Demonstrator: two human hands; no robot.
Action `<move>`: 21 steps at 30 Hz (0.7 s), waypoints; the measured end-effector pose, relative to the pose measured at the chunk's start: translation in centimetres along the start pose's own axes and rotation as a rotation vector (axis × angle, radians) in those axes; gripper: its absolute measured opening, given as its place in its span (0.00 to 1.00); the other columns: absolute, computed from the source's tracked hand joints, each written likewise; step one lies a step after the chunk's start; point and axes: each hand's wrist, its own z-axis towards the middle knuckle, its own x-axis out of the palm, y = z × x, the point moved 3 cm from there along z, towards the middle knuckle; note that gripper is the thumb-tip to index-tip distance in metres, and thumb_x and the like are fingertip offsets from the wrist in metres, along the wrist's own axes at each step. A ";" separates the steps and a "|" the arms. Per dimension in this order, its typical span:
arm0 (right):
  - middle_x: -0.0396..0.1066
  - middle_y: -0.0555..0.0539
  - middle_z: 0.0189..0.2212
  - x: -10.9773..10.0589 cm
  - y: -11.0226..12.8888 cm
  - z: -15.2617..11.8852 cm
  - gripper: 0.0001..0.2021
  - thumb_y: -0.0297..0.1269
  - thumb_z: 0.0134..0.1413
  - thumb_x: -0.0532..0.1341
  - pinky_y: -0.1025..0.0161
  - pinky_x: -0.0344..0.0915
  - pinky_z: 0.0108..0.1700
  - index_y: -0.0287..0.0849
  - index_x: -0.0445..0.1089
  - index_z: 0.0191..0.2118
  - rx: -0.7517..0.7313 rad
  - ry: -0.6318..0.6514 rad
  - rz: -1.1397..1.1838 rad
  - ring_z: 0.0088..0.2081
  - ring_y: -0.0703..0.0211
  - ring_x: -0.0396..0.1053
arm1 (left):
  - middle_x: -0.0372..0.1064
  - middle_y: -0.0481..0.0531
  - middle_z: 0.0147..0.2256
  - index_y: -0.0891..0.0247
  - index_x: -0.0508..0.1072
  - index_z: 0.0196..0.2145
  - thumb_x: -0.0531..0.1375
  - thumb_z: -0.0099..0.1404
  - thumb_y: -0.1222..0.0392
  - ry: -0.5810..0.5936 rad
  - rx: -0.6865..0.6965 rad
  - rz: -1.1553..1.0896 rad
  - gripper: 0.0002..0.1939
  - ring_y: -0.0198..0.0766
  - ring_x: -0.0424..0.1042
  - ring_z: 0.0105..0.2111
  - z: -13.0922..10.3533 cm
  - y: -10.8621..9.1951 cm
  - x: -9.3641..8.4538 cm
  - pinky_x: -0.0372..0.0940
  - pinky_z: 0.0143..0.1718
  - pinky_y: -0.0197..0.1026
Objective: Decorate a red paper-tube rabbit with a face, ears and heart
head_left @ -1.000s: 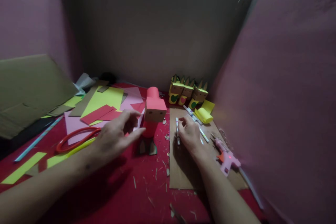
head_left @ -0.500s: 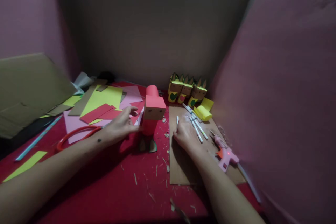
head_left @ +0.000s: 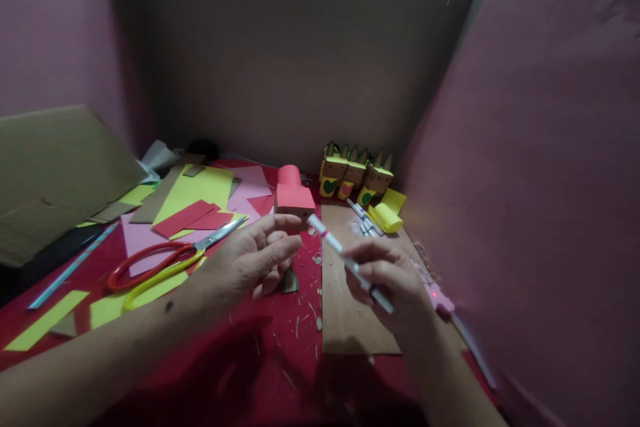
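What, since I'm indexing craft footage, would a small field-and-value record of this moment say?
right hand: right hand, gripping a white marker
left hand: left hand, loosely open, nothing visible in it
behind left hand: red paper figure, boxy head, partly hidden
back row: three small figures, hearts green, pink, green
left side: scissors, one handle red, one yellow, among coloured paper
right side: pink glue gun, red light lit, partly hidden
surfaces: cardboard sheet on red covering

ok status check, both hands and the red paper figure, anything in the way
Right hand gripping slim white marker. Left hand open, apparently empty. Red paper-and-cardboard figure upright, front partly hidden behind left hand.
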 end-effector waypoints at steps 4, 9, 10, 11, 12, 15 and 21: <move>0.69 0.53 0.15 0.3 -1.7 -3.3 0.08 0.31 0.37 0.67 0.71 0.51 0.16 0.41 0.81 0.29 0.211 0.231 0.141 0.14 0.69 0.59 | 0.65 0.41 0.21 0.60 0.75 0.36 0.69 0.64 0.42 0.196 -0.044 -0.080 0.19 0.27 0.58 0.17 -0.5 1.0 0.9 0.50 0.17 0.30; 0.78 0.49 0.29 0.9 -2.2 -4.7 0.13 0.41 0.49 0.72 0.64 0.68 0.24 0.47 0.80 0.42 0.041 0.210 0.171 0.24 0.61 0.71 | 0.68 0.42 0.21 0.59 0.72 0.33 0.69 0.64 0.41 0.225 -0.148 -0.214 0.20 0.27 0.59 0.13 -1.5 2.3 2.0 0.50 0.12 0.31; 0.77 0.49 0.31 1.1 -1.9 -4.9 0.15 0.41 0.49 0.75 0.64 0.70 0.29 0.47 0.80 0.44 -0.054 0.172 0.042 0.27 0.61 0.72 | 0.68 0.42 0.22 0.59 0.71 0.33 0.69 0.64 0.41 0.232 -0.156 -0.216 0.20 0.28 0.60 0.13 -1.7 2.3 2.2 0.52 0.12 0.31; 0.76 0.50 0.30 1.4 -1.8 -5.0 0.16 0.41 0.48 0.77 0.64 0.69 0.33 0.47 0.80 0.43 -0.095 0.153 -0.099 0.29 0.62 0.70 | 0.68 0.42 0.22 0.59 0.71 0.33 0.69 0.65 0.41 0.258 -0.161 -0.198 0.19 0.28 0.61 0.14 -2.0 2.3 2.5 0.52 0.13 0.31; 0.72 0.52 0.26 1.6 -1.7 -5.1 0.13 0.45 0.50 0.76 0.66 0.64 0.29 0.46 0.79 0.38 -0.140 0.112 -0.162 0.26 0.65 0.65 | 0.68 0.42 0.21 0.59 0.71 0.34 0.68 0.66 0.41 0.306 -0.163 -0.158 0.19 0.29 0.62 0.14 -2.2 2.2 2.8 0.53 0.14 0.31; 0.63 0.54 0.20 2.2 -1.7 -5.3 0.21 0.56 0.59 0.69 0.66 0.55 0.25 0.43 0.74 0.28 -0.085 0.081 -0.239 0.22 0.66 0.57 | 0.64 0.42 0.20 0.58 0.69 0.34 0.59 0.72 0.42 0.500 -0.073 0.099 0.17 0.31 0.61 0.17 -2.9 1.9 3.4 0.56 0.19 0.33; 0.66 0.51 0.21 1.6 -2.4 -6.2 0.24 0.56 0.67 0.62 0.64 0.60 0.30 0.43 0.73 0.26 -0.052 0.132 -0.162 0.25 0.63 0.63 | 0.65 0.44 0.24 0.57 0.65 0.29 0.51 0.78 0.52 0.481 0.498 0.617 0.18 0.34 0.61 0.21 -3.8 -0.1 2.5 0.57 0.23 0.37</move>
